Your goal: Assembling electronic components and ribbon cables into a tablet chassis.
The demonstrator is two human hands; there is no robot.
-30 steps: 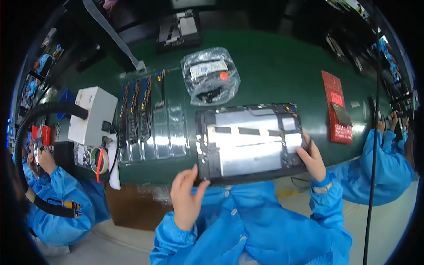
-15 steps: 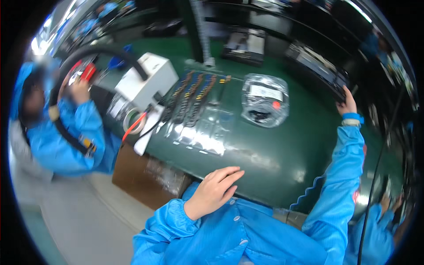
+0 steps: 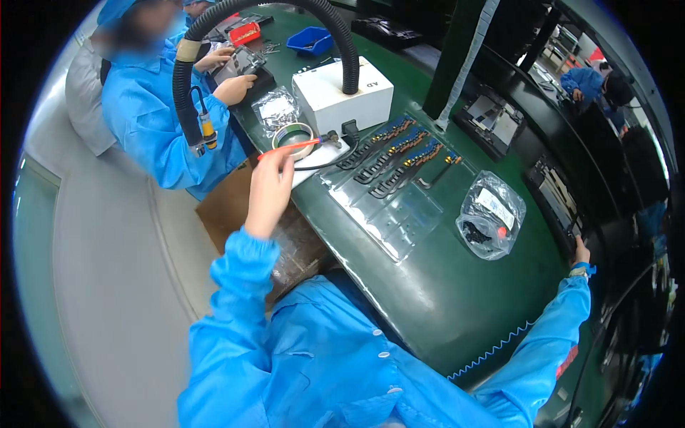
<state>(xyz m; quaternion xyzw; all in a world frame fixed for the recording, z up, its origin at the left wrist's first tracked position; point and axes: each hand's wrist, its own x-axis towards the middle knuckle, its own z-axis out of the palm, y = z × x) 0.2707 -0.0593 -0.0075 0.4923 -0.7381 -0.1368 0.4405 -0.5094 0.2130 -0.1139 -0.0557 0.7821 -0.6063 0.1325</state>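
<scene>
My left hand (image 3: 267,192) is at the orange tube (image 3: 298,148), with its fingers closed on it in a pinch. The tube passes over a roll of tape (image 3: 292,140) and joins a metal fitting beside a white box (image 3: 342,96). At the far right my right hand (image 3: 582,252) grips the near end of a long dark unit (image 3: 555,191) with pale parts inside; most of these fingers are hidden. Between my hands lie several black cables with blue and yellow ends (image 3: 399,160) and a clear bag of black parts (image 3: 491,215).
A co-worker (image 3: 160,121) handles a device at the left. A ribbed black hose (image 3: 346,50) arches from the white box. A dark post (image 3: 457,64) rises from the green table (image 3: 414,299). A blue coiled cord (image 3: 492,351) runs to my right wrist. A cardboard box (image 3: 228,207) stands below the edge.
My left hand has gone from in front of my body to the orange tube at the left. The view has turned left. My right hand stays at the dark unit.
</scene>
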